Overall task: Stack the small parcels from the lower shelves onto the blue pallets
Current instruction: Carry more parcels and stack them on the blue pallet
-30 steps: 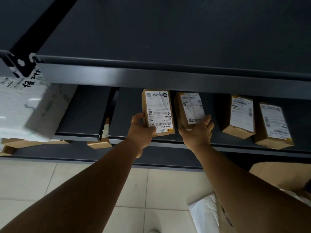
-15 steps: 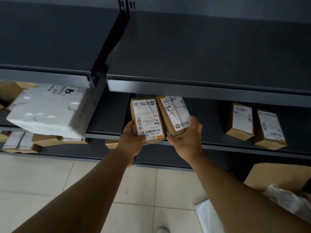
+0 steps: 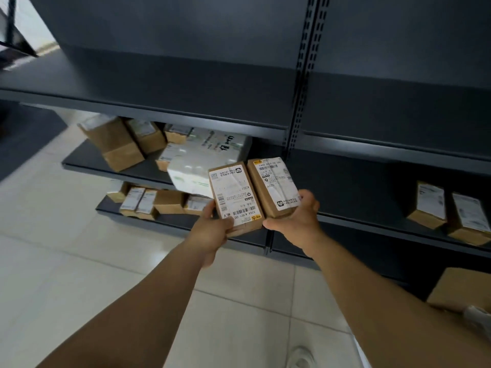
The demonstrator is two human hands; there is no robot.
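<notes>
- Parcels, two small brown ones with white labels, are held side by side and touching, in the air in front of the dark shelving: the left parcel (image 3: 235, 199) and the right parcel (image 3: 275, 188).
- Each hand's grip is closed round the near end of its box. The left hand (image 3: 212, 231) holds the left parcel with the thumb up its left edge; the right hand (image 3: 297, 220) cups the right parcel from below and the side.
- By my reading, the pick is done for these two and the carry to the pallets is what remains; no blue pallet shows in the head view, so nothing can be said of the stack.
- Plenty seems left to move: two labelled boxes (image 3: 449, 211) stand on the lower shelf (image 3: 372, 221) to the right, and more boxes crowd the shelves at left around a white padded package (image 3: 210, 160).
- Hard to make out: the fingers under both parcels are hidden, the label print is too small to read fully, and a brown carton (image 3: 462, 289) is cut off at the right edge.
</notes>
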